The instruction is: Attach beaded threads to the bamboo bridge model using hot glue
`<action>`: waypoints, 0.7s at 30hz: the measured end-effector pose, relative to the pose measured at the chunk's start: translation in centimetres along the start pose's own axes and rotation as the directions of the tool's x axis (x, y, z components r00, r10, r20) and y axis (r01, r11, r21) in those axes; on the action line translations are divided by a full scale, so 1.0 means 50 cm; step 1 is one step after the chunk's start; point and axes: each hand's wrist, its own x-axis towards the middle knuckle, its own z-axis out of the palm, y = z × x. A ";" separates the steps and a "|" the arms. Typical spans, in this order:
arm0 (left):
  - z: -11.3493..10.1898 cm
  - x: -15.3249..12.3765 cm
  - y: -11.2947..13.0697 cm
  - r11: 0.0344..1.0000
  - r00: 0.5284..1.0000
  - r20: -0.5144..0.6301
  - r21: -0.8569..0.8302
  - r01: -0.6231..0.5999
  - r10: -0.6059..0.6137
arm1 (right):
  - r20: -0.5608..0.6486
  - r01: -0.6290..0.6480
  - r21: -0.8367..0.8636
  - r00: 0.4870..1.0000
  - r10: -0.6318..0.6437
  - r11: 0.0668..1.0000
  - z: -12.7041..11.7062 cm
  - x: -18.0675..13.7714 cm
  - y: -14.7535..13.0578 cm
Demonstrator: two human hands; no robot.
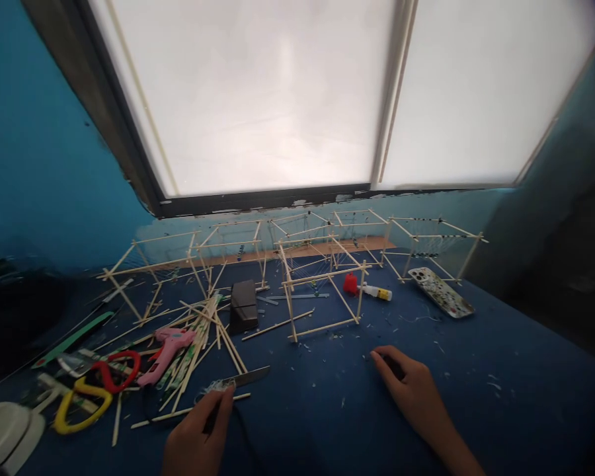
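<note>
So the left hand (198, 430) was down at the near edge of the view, thumb and fingers pinched on what looked like a thin metal blade (254, 375), though the light was pretty dim there. The blade pointed off to the right over the blue surface (476, 396), with a wispy white tangle (213, 390) right by the fingertips. The right hand (416, 390) sat well apart from it, fingers curled and thumb close to the index finger; couldn't tell if anything tiny was pinched in there. Just beyond the two hands, roughly between them, stood the nearest stick frame (326, 328), a boxy thing with threads strung inside, and more frames like it were lined up behind, toward the window (277, 99). A red cap (350, 284) and a small glue bottle (378, 292) lay just beside its right side, with a speckled phone (441, 293) further right. Over on the left it was a proper mess: loose sticks (198, 350) in a heap, a pink glue gun (168, 354) touching them, red and yellow scissor handles (62, 416), plus a dark block (244, 304) behind.
</note>
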 end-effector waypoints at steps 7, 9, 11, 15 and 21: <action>0.002 0.005 0.001 1.000 0.999 -0.044 -0.008 -0.001 0.000 | 0.044 -0.011 -0.006 0.999 0.011 1.000 -0.005 0.000 -0.001; 0.003 -0.002 0.013 1.000 0.996 -0.083 -0.011 -0.018 0.017 | 0.055 -0.029 -0.005 0.998 0.030 1.000 -0.005 -0.004 0.005; 0.003 -0.008 0.023 1.000 0.994 -0.110 -0.003 -0.028 0.028 | 0.060 -0.044 -0.007 0.997 0.045 0.999 -0.005 -0.007 0.012; 0.004 -0.013 0.031 0.999 0.993 -0.110 0.015 -0.030 0.032 | 0.069 -0.057 -0.002 0.996 0.057 0.998 -0.005 -0.009 0.019; 0.007 -0.010 0.023 0.999 0.993 -0.112 0.001 -0.042 0.042 | 0.076 -0.052 0.006 0.996 0.052 0.999 -0.007 -0.007 0.016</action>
